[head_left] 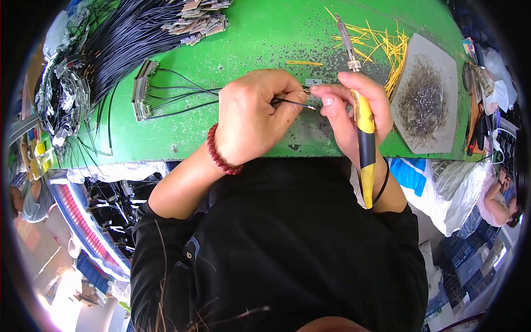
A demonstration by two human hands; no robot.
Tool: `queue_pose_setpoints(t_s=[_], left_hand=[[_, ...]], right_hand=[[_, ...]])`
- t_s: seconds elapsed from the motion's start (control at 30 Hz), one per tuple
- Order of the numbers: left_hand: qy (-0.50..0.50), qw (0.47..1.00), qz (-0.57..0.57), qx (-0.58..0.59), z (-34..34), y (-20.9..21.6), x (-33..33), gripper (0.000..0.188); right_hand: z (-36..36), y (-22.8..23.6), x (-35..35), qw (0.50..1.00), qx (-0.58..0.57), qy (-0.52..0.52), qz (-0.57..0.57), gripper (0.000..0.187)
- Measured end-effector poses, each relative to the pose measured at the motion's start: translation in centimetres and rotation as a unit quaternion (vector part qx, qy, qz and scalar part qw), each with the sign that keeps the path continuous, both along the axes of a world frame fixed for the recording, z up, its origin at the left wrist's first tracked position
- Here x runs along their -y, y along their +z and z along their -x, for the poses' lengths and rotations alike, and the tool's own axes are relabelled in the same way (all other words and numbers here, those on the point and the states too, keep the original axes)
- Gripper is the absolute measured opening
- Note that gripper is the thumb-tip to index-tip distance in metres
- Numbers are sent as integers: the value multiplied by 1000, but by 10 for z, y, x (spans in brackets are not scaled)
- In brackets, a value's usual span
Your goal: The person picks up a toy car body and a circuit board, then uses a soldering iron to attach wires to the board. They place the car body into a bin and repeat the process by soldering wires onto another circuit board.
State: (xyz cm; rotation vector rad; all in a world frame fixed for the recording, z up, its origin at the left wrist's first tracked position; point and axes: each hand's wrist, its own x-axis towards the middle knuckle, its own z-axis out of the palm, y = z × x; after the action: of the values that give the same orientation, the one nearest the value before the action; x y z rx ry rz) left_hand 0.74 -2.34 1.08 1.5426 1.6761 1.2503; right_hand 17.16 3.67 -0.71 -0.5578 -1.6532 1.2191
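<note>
My left hand (251, 108), with a red bead bracelet on the wrist, is closed on several thin black cables (191, 88). One cable's stripped end (313, 108) pokes out past the thumb. To the left, the cables run to a stack of flat metal pieces (142, 91) on the table. A yellow and black soldering iron (365, 130) rests in my right hand (359, 110), its tip (340, 25) pointing away from me. My right thumb and fingertips come close to the left fingertips, beside a small metal plate (314, 82). What lies between the fingertips is too small to make out.
Thin yellow tubes (381, 44) lie scattered at the far right, beside a grey board (412, 130) with dark residue. A large bundle of black cables (130, 41) covers the far left, near silvery wrapped parts (63, 91). Tools (478, 110) line the right edge of the green table (260, 52).
</note>
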Motion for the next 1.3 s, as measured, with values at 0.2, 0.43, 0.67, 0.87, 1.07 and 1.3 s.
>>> queue_pose_setpoints(t_s=[0.2,0.43,0.67,0.87,1.07,1.3], left_hand=[[-18,999,-22,-37,0,3,0,6],[-11,1000,1,4,0,2,0,7],[-15,1000,-14,-12,0,1,-1,6],[-4,1000,-26,-3,-1,-1,0,7],[4,999,-37,-30,-1,-2,1,8],[-5,998,-47,-33,0,-3,0,8]], right_hand=[[1,2,-1,1000,22,-12,-18,29],[2,4,0,999,-9,-23,35,28],[2,3,-2,1000,9,-8,6,28],[1,5,-5,998,19,-8,66,34],[2,12,-11,994,109,17,4,38],[4,8,-9,994,106,19,9,41]])
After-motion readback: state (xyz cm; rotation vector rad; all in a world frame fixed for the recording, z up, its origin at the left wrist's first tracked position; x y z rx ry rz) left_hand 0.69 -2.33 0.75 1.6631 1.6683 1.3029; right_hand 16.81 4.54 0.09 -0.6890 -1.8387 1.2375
